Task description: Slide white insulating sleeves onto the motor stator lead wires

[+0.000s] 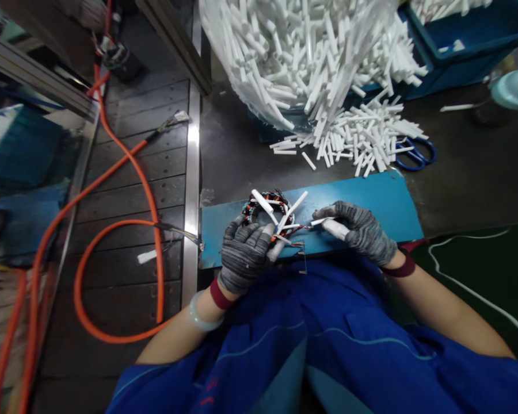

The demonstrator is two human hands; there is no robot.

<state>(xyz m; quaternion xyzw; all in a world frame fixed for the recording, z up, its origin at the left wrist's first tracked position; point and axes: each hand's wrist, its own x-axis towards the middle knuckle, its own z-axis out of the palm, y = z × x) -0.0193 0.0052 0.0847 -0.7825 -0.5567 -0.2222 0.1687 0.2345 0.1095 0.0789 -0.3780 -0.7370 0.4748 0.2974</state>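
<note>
A wound stator ring (259, 208) with copper coils and coloured lead wires rests on a blue board (371, 201) at the bench edge. My left hand (244, 253), in a grey knit glove, grips the ring's near side, and several white sleeve tubes (263, 204) stick up from its leads. In the same kind of glove, my right hand (360, 230) pinches a white sleeve tube (334, 228) and holds its tip against a thin wire (304, 227) coming off the ring.
A clear bag of white tubes (302, 52) sits behind, with a loose spill of tubes (362, 138) over blue-handled scissors (418, 154). A blue bin (470, 52) stands at the back right. Orange cable (112, 230) loops over the floor on the left.
</note>
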